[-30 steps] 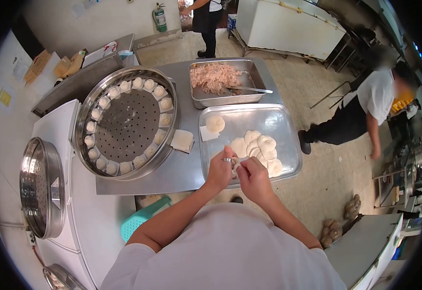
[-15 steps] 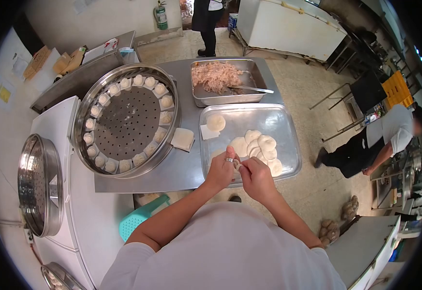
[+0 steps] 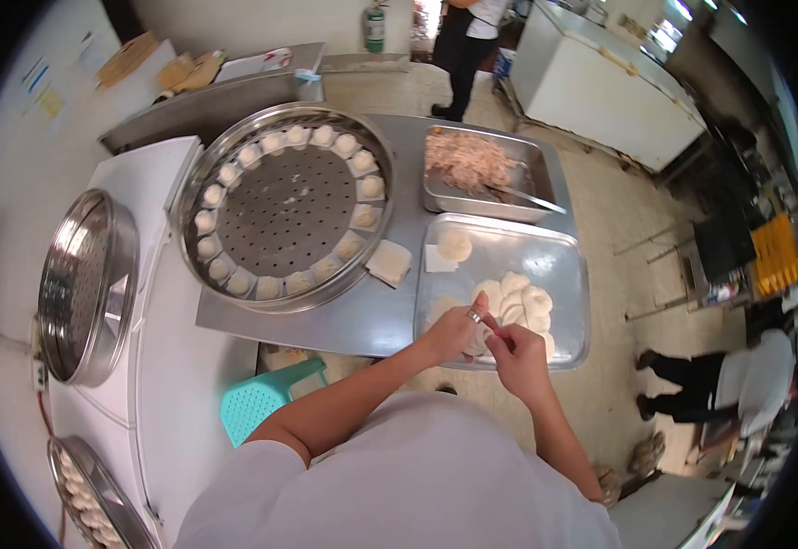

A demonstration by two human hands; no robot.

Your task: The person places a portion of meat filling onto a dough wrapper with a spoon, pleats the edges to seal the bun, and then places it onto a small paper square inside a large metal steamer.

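Note:
My left hand (image 3: 454, 333), with a ring on one finger, cups a partly gathered dough bun (image 3: 479, 342). The fingertips of my right hand (image 3: 521, 360) pinch the bun's edge. Both hands are over the near side of a shallow metal tray (image 3: 559, 265). Just beyond them, flat dough rounds (image 3: 513, 291) overlap in a pile on the tray. A single round (image 3: 455, 245) lies partly on a white paper square (image 3: 437, 260) near the tray's far left corner. Whatever filling is inside the bun is hidden by my fingers.
Left of the tray, a large perforated steamer (image 3: 289, 210) holds a ring of small buns, with stacked paper squares (image 3: 389, 263) alongside. Behind it, a pan (image 3: 499, 212) contains pale pink filling (image 3: 463, 159) and a spoon (image 3: 536, 199). A turquoise stool (image 3: 257, 404) stands below; two people are nearby.
My view has turned, so the table appears farther right. Both hands stay together on the bun, and more of its pleated dough now shows. The person at right has bent forward.

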